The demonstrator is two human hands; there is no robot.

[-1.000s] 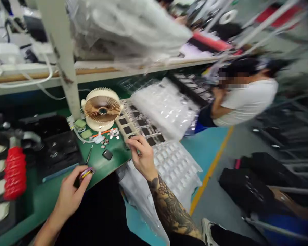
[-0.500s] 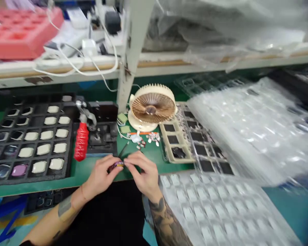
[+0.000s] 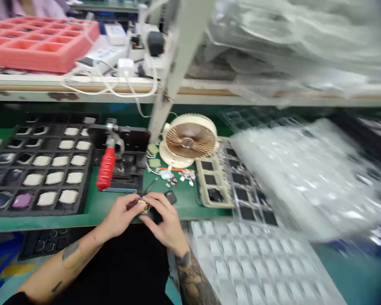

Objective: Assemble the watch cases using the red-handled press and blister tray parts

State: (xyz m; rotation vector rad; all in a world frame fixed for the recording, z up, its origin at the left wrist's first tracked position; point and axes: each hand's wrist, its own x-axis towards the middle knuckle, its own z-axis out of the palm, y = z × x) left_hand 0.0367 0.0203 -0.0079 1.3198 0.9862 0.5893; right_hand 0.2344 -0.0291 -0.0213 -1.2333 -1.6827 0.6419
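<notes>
My left hand (image 3: 121,215) pinches a small purple watch case (image 3: 142,206) with a yellow part showing inside it. From the other side, my right hand (image 3: 165,221) has its index finger and thumb around the same case, which the fingers partly cover. On the green bench just beyond my right hand lies a small black rounded square piece (image 3: 170,197). A thin dark tool, perhaps tweezers (image 3: 150,185), points away behind the case. Small white and reddish scraps (image 3: 186,176) are scattered further back.
A black foam tray (image 3: 92,161) of pale and dark square pieces is at left, beside a red-handled clamp fixture (image 3: 106,169). A cream fan (image 3: 189,140) stands centrally. At right are a beige compartment tray (image 3: 216,203), bubble wrap (image 3: 292,169) and a clear tray (image 3: 257,258). A shelf (image 3: 114,91) crosses above.
The case has turned so its yellow inside shows more. My right hand has shifted its grip. The black square piece now shows on the bench. The camera view has shifted slightly.
</notes>
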